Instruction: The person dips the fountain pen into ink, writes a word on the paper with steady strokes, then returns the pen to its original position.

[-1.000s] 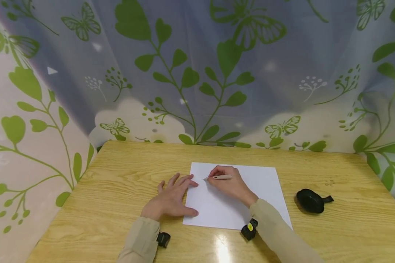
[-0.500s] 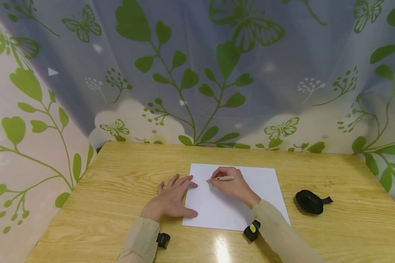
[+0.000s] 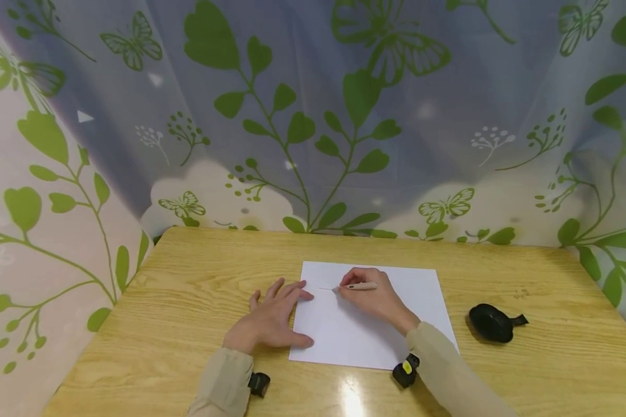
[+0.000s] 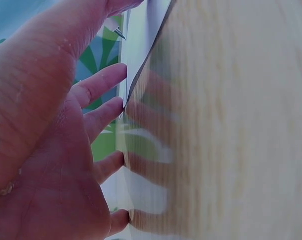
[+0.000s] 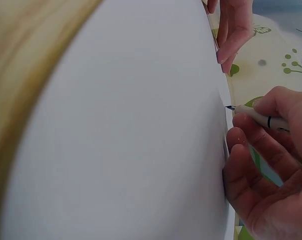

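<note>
A white sheet of paper (image 3: 339,344) lies on the wooden table, with a thin dark line (image 3: 326,288) near its upper left. My right hand (image 3: 379,302) pinches a light-coloured fountain pen (image 3: 364,286) between thumb and fingers, its nib meeting the paper at the line's right end. In the right wrist view the pen (image 5: 261,118) shows a dark pointed nib and a dark ring. My left hand (image 3: 272,317) rests with spread fingers across the sheet's left edge. The left wrist view shows its fingertips touching the paper's edge and the tabletop.
A small black scalloped dish (image 3: 491,323) with a short handle sits right of the paper. Behind the wooden table (image 3: 214,260) hangs a curtain (image 3: 313,145) printed with leaves and butterflies. Each wrist carries a black camera, the left camera (image 3: 259,384) near the table's front.
My right hand has moved slightly right with the fountain pen, and a short line has appeared on the paper behind the nib. The left hand stays in place.
</note>
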A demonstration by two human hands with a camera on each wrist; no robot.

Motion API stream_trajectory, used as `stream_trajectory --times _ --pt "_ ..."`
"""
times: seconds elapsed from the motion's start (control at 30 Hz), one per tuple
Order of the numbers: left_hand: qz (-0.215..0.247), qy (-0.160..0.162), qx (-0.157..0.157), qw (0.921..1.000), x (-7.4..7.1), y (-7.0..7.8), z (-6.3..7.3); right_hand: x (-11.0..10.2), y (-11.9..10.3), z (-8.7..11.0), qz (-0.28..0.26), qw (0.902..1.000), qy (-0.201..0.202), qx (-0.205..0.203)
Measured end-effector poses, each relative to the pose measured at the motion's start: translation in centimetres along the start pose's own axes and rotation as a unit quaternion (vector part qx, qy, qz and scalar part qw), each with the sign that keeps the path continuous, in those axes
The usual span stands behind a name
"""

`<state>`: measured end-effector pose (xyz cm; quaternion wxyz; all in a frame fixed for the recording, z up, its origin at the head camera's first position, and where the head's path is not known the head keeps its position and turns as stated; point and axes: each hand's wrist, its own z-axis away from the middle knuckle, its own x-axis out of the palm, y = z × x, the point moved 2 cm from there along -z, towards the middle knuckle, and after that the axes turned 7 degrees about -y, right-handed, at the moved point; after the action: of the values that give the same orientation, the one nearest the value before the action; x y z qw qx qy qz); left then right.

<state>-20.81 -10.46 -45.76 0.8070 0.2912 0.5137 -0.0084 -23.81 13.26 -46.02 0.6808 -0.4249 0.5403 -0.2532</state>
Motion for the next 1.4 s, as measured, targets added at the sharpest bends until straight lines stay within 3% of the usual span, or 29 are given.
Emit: stream_trajectory --times 1.4 --pt "0.005 -0.002 0.002 1.0000 0.0 -0.1 0.1 -1.5 1.0 1.0 -0.008 0.9997 -0.001 0.023"
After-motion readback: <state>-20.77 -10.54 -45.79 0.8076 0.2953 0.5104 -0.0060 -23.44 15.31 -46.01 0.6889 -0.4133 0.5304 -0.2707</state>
